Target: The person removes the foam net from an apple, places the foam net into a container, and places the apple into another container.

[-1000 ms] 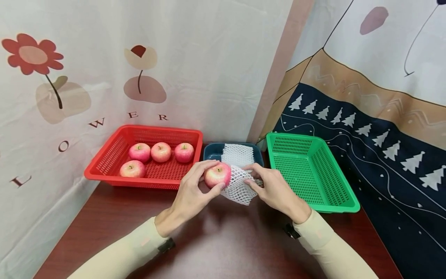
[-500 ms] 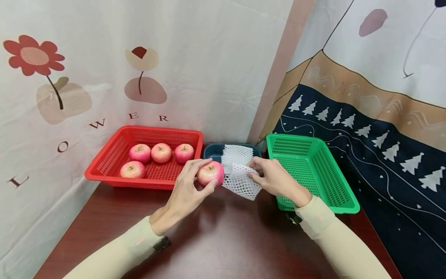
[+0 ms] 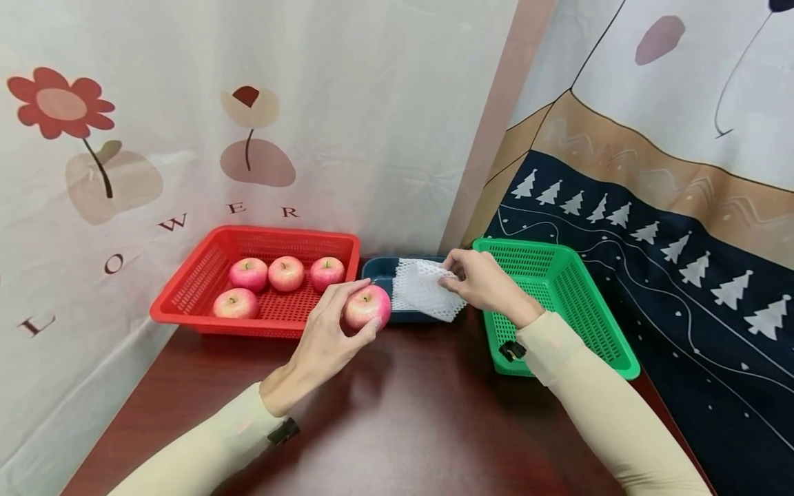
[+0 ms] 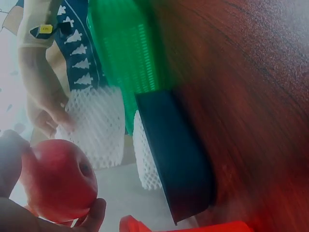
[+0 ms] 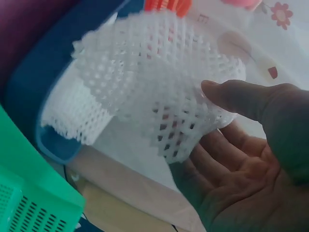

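A red-pink apple [image 3: 367, 307] is gripped in my left hand [image 3: 324, 339], thumb on its near side and fingers behind it, above the table. Between the thumb and fingers of my right hand [image 3: 486, 281] is a white foam fruit net [image 5: 159, 82], pinched by one edge and hanging over the blue tray [image 3: 381, 270]. More white foam netting [image 4: 145, 157] lies in that tray, partly hidden by the held net in the head view. Apple and held net are apart.
On the left stands a red basket [image 3: 186, 318] with several apples [image 3: 287, 273] inside. To the right is a green basket [image 3: 611, 324], partly behind my right forearm. The dark red table [image 3: 403, 413] spreads in front, with a printed curtain [image 3: 397, 124] behind.
The foam net, beside the apple a second ago, has moved away with my right hand, up and back over the blue tray. My left hand has shifted slightly left with the apple.
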`<action>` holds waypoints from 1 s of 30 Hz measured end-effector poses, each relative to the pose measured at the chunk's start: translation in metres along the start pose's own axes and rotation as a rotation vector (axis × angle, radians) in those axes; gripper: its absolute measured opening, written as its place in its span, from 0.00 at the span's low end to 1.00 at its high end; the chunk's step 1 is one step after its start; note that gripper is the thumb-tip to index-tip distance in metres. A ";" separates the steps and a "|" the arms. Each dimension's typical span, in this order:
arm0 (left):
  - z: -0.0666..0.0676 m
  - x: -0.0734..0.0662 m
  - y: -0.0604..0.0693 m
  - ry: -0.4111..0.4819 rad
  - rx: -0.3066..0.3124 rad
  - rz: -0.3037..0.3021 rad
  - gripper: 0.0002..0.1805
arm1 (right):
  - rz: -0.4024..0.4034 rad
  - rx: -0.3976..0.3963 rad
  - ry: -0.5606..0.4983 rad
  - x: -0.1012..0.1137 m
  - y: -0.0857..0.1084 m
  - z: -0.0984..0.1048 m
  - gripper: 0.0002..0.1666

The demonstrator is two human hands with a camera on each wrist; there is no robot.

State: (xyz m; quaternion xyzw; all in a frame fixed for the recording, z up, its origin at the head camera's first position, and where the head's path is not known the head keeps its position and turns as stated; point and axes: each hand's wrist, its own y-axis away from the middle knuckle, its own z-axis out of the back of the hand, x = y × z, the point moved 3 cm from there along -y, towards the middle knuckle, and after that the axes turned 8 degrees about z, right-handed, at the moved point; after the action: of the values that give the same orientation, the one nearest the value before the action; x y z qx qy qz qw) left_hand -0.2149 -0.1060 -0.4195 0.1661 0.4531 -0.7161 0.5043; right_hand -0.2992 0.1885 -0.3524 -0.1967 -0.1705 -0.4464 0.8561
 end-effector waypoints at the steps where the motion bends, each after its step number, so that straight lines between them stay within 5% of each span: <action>1: 0.001 0.001 0.000 -0.001 -0.002 0.003 0.38 | 0.000 -0.015 0.005 0.000 -0.004 0.001 0.10; 11: 0.004 0.004 -0.001 -0.020 -0.001 0.016 0.40 | 0.033 -0.206 0.140 0.008 -0.042 -0.003 0.05; 16: 0.006 0.004 -0.003 -0.025 0.002 0.009 0.39 | 0.067 -0.221 0.230 0.011 -0.063 -0.018 0.07; 21: 0.008 0.002 -0.002 -0.032 0.017 0.010 0.39 | 0.113 -0.133 0.317 0.006 -0.076 -0.042 0.06; 30: 0.011 0.003 0.001 -0.045 0.017 0.013 0.39 | 0.062 0.219 0.333 0.001 -0.077 -0.081 0.13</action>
State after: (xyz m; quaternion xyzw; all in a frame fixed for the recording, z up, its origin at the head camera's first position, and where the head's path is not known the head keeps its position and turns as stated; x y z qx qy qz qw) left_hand -0.2131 -0.1166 -0.4166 0.1571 0.4346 -0.7201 0.5175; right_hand -0.3531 0.1079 -0.4073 -0.0312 -0.0681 -0.4251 0.9021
